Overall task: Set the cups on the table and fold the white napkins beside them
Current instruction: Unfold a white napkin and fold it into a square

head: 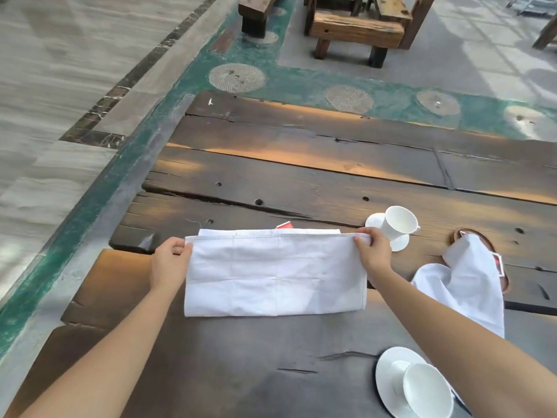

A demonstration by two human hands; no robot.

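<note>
The bench was made of heavy dark planks, cracked and pitted with holes, with warm light lying in streaks across the far boards. It stood outdoors on a floor of pale grey slabs, crossed by a green band with round patterned discs set into it. Beyond the band stood rough wooden seats.

Two cups were on the bench, both white and each on its own saucer. The far cup sat on the far saucer just past the right hand; the near cup sat on the near saucer at the bench's near right edge, partly behind the right forearm.

There were two white napkins. The folded napkin lay flat in a wide rectangle in the middle of the near planks, with a small red tag showing at its far edge. The left hand pinched its upper left corner and the right hand pinched its upper right corner, so the hands were well apart. The loose napkin lay crumpled to the right, between the two cups, draped over a brown oval rim (what that rim belonged to could not be told).
</note>
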